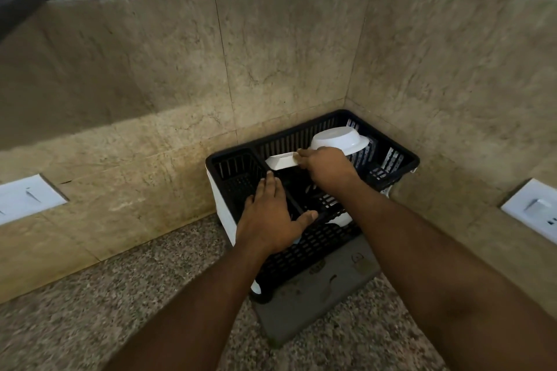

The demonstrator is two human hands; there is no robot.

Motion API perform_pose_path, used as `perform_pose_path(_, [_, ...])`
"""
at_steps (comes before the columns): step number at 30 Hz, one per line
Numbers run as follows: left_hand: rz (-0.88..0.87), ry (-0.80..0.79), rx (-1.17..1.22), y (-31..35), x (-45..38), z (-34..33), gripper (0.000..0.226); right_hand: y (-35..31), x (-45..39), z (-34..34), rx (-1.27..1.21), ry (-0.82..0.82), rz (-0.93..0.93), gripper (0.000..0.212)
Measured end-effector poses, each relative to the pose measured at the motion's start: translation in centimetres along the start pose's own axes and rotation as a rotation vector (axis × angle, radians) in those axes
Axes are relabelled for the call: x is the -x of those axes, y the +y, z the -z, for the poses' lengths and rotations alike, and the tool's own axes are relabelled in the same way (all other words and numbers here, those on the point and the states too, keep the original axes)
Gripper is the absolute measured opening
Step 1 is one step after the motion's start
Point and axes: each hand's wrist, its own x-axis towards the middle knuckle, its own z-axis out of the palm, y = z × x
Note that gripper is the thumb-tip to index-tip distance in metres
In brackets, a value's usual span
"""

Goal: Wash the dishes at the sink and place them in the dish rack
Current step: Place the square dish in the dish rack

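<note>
Black dish rack (388, 173) in counter corner, on grey mat (319, 301). Inside rack: upturned white bowl (339, 138). Right hand (327, 164) pinching white dish (281, 160) above rack; left hand (268, 215) fingers spread on rack rim.

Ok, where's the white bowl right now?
In the head view, the white bowl sits upside down at the back of the black dish rack, just beyond the right hand, near the wall corner.

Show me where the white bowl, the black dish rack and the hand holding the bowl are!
white bowl (339, 138), head view, its upturned underside.
black dish rack (304, 129), head view, its back wall.
right hand (327, 167), head view, its back.
</note>
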Motion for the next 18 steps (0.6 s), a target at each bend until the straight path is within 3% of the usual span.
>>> perform_pose_path(12, [0.006, -0.010, 0.019, 0.2, 0.0, 0.1, 0.121, -0.4, 1.2, -0.5, -0.235, 0.097, -0.106, 0.033])
perform_pose_path(18, [0.013, -0.002, 0.035, 0.4, 0.2, 0.3, 0.120, -1.1, 3.4, 0.0, -0.382, 0.141, -0.171, 0.044])
